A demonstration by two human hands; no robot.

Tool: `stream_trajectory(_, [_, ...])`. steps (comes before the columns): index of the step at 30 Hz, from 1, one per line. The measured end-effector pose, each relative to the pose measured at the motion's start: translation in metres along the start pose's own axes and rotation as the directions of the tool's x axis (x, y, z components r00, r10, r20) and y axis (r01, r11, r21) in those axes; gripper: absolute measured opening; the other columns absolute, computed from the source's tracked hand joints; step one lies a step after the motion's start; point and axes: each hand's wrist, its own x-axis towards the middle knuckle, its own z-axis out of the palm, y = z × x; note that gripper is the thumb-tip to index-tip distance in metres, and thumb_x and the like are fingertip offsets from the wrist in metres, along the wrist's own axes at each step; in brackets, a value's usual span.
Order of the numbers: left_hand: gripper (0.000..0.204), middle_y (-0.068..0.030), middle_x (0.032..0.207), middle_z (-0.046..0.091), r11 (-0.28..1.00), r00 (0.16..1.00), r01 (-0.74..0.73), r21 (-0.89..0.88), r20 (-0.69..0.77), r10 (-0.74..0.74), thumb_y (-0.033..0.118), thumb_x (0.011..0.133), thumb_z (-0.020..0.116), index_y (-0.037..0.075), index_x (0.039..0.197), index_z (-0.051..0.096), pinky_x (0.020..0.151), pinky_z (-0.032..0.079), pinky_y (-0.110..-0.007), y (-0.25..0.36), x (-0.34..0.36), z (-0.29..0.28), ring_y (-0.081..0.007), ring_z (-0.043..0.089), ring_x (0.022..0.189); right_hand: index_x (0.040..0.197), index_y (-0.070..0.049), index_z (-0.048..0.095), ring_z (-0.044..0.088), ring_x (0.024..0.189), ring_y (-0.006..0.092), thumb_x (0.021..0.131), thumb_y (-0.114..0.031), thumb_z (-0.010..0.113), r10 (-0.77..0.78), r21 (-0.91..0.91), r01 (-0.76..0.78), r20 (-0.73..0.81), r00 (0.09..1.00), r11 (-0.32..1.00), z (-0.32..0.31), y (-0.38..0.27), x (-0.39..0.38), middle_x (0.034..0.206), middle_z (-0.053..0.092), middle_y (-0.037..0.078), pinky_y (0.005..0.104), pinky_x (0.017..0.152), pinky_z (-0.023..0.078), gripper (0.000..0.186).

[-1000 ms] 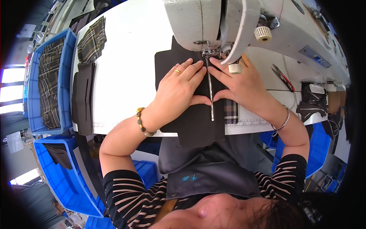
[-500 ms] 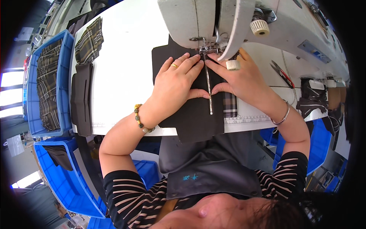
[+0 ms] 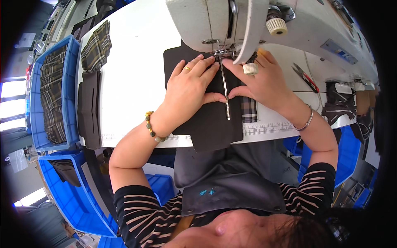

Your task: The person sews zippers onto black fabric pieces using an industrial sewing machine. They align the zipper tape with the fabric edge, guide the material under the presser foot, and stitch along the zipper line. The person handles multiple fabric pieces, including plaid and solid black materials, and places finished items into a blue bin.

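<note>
My landmark is the zipper (image 3: pixel 225 89), a pale strip running straight toward me down the black fabric piece (image 3: pixel 211 120).

Nearest me, the lower edge of that black fabric hangs over the front edge of the white table (image 3: pixel 132 82), just past the printed ruler strip (image 3: pixel 269 129) along that edge. A bit of plaid fabric (image 3: pixel 248 109) peeks out right of the zipper, touching it or nearly so.

My left hand (image 3: pixel 192 89) lies flat on the black fabric left of the zipper, fingers spread and pressed down, pinching nothing; the thumb tip reaches the zipper's side. My right hand (image 3: pixel 258 84) mirrors it on the right, also flat and open, thumb tip meeting the zipper from the other side. Both sets of fingertips point away from me, toward the zipper's far end.

At that far end sits the presser foot (image 3: pixel 222 53) of the white sewing machine (image 3: pixel 231 20), whose body overhangs and closes off the room beyond.

Left of the zipper the table is wide bare white out to a stack of dark pieces (image 3: pixel 89 107) and plaid pieces (image 3: pixel 96 47) at its left edge, with a blue bin (image 3: pixel 37 103) beyond. Far right of the zipper lie snips (image 3: pixel 305 77).
</note>
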Motion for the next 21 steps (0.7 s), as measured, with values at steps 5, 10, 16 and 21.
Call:
stream_trajectory(5, [0.082, -0.0088, 0.141, 0.067, 1.0, 1.0, 0.005, -0.004, -0.006, -0.005, 0.054, 0.075, 0.082, 0.004, 0.139, 0.067, 0.112, 0.047, -0.047, 0.001, 0.0, 0.0, -0.0333, 0.064, 0.124, 0.118, -0.012, 0.075, 0.06, 0.096, 0.022, 0.066, -0.052, 0.085, 0.058, 0.039, -0.061, 0.089, 0.994, 0.997, 0.001, 0.0, 0.001, 0.09, 0.059, 0.002, 0.0399, 0.091, 0.047, 0.066])
stream_trajectory(10, [0.074, -0.0124, 0.138, 0.068, 0.995, 1.0, 0.031, -0.098, 0.004, -0.03, 0.046, 0.075, 0.086, 0.0, 0.132, 0.07, 0.112, 0.05, -0.046, 0.011, -0.013, -0.004, -0.0345, 0.06, 0.135, 0.119, -0.009, 0.075, 0.063, 0.103, 0.0247, 0.067, -0.049, 0.086, -0.025, 0.083, 0.017, 0.085, 0.996, 0.996, -0.008, -0.013, -0.012, 0.103, 0.065, 0.004, 0.0401, 0.095, 0.049, 0.067])
stream_trajectory(16, [0.079, -0.0147, 0.145, 0.064, 0.993, 0.998, 0.032, -0.112, 0.066, -0.025, 0.045, 0.074, 0.087, -0.001, 0.135, 0.067, 0.112, 0.05, -0.049, 0.038, -0.036, -0.01, -0.0369, 0.057, 0.14, 0.13, -0.002, 0.071, 0.061, 0.127, 0.0302, 0.069, -0.05, 0.087, -0.071, 0.131, 0.04, 0.241, 0.968, 0.991, -0.026, -0.036, -0.029, 0.142, 0.065, 0.016, 0.0458, 0.113, 0.046, 0.079])
stream_trajectory(21, [0.083, -0.0139, 0.145, 0.063, 0.997, 0.997, -0.007, -0.081, 0.071, 0.013, 0.046, 0.071, 0.087, -0.001, 0.136, 0.066, 0.111, 0.051, -0.047, 0.037, -0.032, -0.012, -0.0351, 0.06, 0.135, 0.129, 0.0, 0.07, 0.061, 0.126, 0.0297, 0.068, -0.049, 0.088, -0.082, 0.138, 0.05, 0.241, 0.967, 0.989, -0.026, -0.036, -0.025, 0.139, 0.066, 0.016, 0.0463, 0.114, 0.045, 0.08])
